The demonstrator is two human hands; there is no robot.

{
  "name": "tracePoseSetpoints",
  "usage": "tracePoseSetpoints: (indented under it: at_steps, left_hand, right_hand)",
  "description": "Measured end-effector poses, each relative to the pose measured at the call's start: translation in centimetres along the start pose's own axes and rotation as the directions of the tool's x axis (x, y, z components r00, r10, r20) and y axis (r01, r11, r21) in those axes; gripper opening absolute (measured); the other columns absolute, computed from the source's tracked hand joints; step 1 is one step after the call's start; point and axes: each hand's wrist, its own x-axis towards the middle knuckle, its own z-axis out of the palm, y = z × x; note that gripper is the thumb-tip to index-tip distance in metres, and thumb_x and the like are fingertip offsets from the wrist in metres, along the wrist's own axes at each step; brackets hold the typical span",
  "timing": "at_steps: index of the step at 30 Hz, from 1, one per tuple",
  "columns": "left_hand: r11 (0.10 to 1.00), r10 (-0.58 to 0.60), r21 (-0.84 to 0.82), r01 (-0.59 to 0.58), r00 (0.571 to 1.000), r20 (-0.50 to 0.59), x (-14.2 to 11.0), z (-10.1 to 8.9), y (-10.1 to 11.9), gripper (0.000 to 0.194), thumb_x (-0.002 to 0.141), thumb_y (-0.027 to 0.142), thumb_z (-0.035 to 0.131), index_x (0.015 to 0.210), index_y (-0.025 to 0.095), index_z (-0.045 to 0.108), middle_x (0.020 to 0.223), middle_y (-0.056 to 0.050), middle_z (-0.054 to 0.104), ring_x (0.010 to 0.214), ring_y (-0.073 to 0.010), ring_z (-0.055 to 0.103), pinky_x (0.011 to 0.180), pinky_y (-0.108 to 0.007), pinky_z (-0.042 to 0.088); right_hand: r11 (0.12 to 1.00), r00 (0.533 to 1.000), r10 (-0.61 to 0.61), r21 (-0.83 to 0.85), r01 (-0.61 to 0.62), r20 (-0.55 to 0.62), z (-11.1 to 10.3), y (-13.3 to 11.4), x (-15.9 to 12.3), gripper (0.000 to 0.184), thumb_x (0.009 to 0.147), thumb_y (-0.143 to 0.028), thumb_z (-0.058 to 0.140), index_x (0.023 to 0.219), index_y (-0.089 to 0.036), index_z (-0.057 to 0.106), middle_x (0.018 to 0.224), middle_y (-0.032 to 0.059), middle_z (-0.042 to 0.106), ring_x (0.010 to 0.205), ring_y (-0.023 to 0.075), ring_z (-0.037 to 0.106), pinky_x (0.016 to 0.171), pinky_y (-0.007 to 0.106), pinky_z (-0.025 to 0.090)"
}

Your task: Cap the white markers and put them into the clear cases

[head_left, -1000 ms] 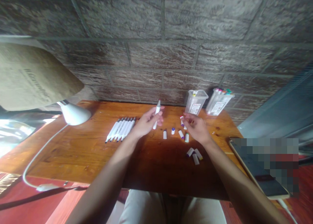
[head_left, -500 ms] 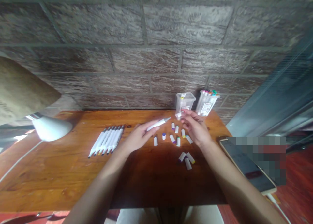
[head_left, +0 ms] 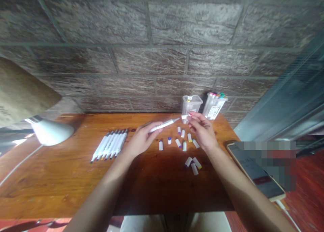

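Note:
My left hand (head_left: 141,139) grips a white marker (head_left: 164,124) whose bare tip points right. My right hand (head_left: 202,130) pinches a small white cap (head_left: 185,117) just off that tip, the two almost touching. Several loose caps (head_left: 178,141) with coloured ends lie on the wooden table (head_left: 76,178) below my hands, and three more caps (head_left: 193,164) lie closer to me. A row of several uncapped white markers (head_left: 110,145) lies side by side to the left.
Two clear plastic cups stand against the brick wall: one nearly empty (head_left: 191,104), one full of markers (head_left: 215,105). A white lamp (head_left: 52,132) and its cable sit at the left. A phone (head_left: 255,173) lies at the table's right edge.
The marker swung from upright to lying nearly level, tip to the right. My right hand picked a cap off the table and brought it up to the tip. The view shifted left.

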Motion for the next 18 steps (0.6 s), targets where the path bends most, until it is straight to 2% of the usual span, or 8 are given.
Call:
tracePoseSetpoints:
  at_steps: [5, 8, 10, 12, 18]
  left_hand:
    - [0.993, 0.064, 0.103, -0.065, 0.998, 0.012, -0.02, -0.14, -0.03, 0.029, 0.092, 0.035, 0.057, 0.116, 0.023, 0.068, 0.116, -0.008, 0.072, 0.104, -0.0232, 0.067, 0.095, -0.03, 0.047]
    - [0.99, 0.084, 0.119, -0.079, 0.996, -0.038, -0.1, -0.19, 0.17, 0.028, 0.092, 0.034, 0.059, 0.115, 0.023, 0.067, 0.11, -0.007, 0.073, 0.096, -0.0214, 0.067, 0.086, -0.027, 0.049]
    - [0.989, 0.09, 0.121, -0.08, 0.993, -0.078, -0.13, -0.2, 0.32, 0.029, 0.09, 0.036, 0.061, 0.116, 0.023, 0.067, 0.108, -0.007, 0.073, 0.093, -0.0206, 0.067, 0.079, -0.025, 0.05]
    - [0.989, 0.089, 0.129, -0.076, 0.991, -0.102, -0.14, -0.23, 0.42, 0.03, 0.09, 0.037, 0.061, 0.116, 0.023, 0.067, 0.108, -0.008, 0.073, 0.092, -0.0207, 0.067, 0.078, -0.025, 0.05]
    - [0.976, 0.15, 0.171, -0.134, 0.985, -0.088, 0.04, -0.43, 0.08, 0.031, 0.095, 0.035, 0.055, 0.12, 0.021, 0.066, 0.11, -0.009, 0.071, 0.097, -0.0212, 0.066, 0.083, -0.028, 0.049]
  right_hand:
    - [0.992, 0.996, -0.084, -0.094, 0.088, 0.043, -0.29, -0.09, -0.12, 0.031, 0.072, -0.034, 0.079, 0.101, -0.027, 0.071, 0.091, -0.0015, 0.073, 0.063, 0.0093, 0.059, 0.051, 0.02, 0.042]
    - [0.961, 0.973, -0.197, -0.172, 0.215, 0.119, -0.47, -0.22, -0.23, 0.023, 0.076, -0.032, 0.075, 0.097, -0.026, 0.07, 0.099, 0.001, 0.075, 0.08, 0.0149, 0.067, 0.069, 0.027, 0.052]
    - [0.938, 0.956, -0.244, -0.209, 0.275, 0.162, -0.49, -0.38, -0.33, 0.02, 0.077, -0.031, 0.074, 0.095, -0.025, 0.069, 0.105, 0.0028, 0.075, 0.092, 0.0183, 0.069, 0.084, 0.033, 0.054]
    - [0.929, 0.947, -0.259, -0.221, 0.298, 0.19, -0.45, -0.58, -0.43, 0.018, 0.077, -0.031, 0.074, 0.092, -0.024, 0.068, 0.108, 0.0038, 0.075, 0.098, 0.0196, 0.07, 0.091, 0.037, 0.052]
    - [0.92, 0.93, -0.289, -0.203, 0.335, 0.225, -0.56, -0.81, -0.41, 0.016, 0.076, -0.028, 0.076, 0.09, -0.024, 0.069, 0.107, 0.0034, 0.076, 0.1, 0.0189, 0.07, 0.092, 0.035, 0.053]
